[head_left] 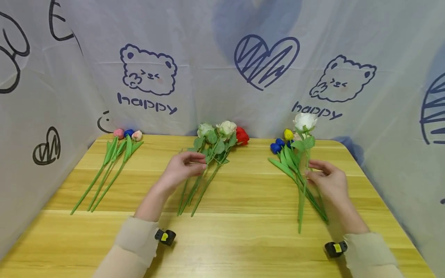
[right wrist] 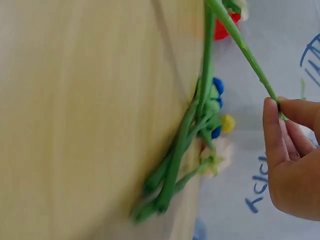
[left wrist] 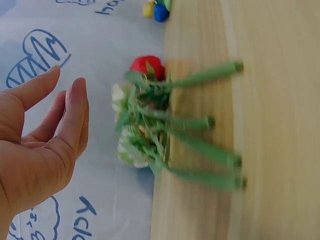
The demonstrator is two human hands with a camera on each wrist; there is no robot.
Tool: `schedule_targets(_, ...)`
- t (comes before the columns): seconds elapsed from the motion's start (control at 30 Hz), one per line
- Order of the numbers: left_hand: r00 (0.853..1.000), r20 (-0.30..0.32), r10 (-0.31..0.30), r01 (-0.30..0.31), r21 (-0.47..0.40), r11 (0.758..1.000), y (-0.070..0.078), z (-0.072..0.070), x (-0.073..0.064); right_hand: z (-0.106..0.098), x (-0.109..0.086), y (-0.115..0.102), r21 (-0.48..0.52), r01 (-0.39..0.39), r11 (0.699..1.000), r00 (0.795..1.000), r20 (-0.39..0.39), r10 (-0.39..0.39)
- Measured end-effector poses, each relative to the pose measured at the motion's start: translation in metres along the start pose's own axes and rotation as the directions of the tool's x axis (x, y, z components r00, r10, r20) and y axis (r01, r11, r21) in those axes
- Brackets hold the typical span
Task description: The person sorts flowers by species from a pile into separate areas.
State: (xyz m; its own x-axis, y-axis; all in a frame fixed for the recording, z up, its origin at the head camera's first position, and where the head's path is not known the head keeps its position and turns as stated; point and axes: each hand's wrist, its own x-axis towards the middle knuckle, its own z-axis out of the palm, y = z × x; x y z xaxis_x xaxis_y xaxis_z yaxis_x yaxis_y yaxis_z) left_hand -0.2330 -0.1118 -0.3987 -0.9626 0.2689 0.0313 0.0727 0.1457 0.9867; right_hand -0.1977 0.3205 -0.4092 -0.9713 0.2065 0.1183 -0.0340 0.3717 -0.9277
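My right hand (head_left: 329, 182) pinches the green stem (right wrist: 250, 59) of a white rose (head_left: 305, 122) between thumb and fingers. The rose is held upright over a bunch of blue and yellow tulips (head_left: 288, 134) and a pale pink flower (right wrist: 220, 154). My left hand (head_left: 182, 169) hovers by the middle bunch, fingers slightly bent and nothing between them. In the left wrist view it stands apart from the stems. That bunch has a cream rose (head_left: 226, 128), a pale green-white rose (head_left: 205, 130) and a red rose (head_left: 242, 136), with stems pointing toward me.
Three tulips (head_left: 129, 133), pink, blue and pale pink, lie at the left of the wooden table (head_left: 243, 247). A white cloth (head_left: 208, 85) with bear and heart drawings hangs behind and along the sides. Each wrist wears a small black camera (head_left: 165, 237).
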Motion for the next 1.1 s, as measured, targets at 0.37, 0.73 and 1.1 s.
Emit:
schedule_targets(0.37, 0.999, 0.016, 0.043, -0.041, -0.136, 0.990, 0.012, 0.041, 0.004, 0.041, 0.001, -0.041, 0.114, 0.113, 0.987, 0.993, -0.044, -0.108)
schedule_targets(0.73, 0.996, 0.084, 0.024, -0.013, -0.129, 0.991, 0.018, 0.068, 0.007, 0.114, 0.008, -0.068, 0.412, 0.091, 0.907, 0.991, 0.049, -0.121)
schedule_targets(1.1, 0.989, 0.144, 0.015, 0.000, -0.106, 0.994, 0.006, 0.069, 0.008, 0.162, 0.005, -0.078, 0.551, 0.046, 0.833, 0.992, 0.074, -0.104)
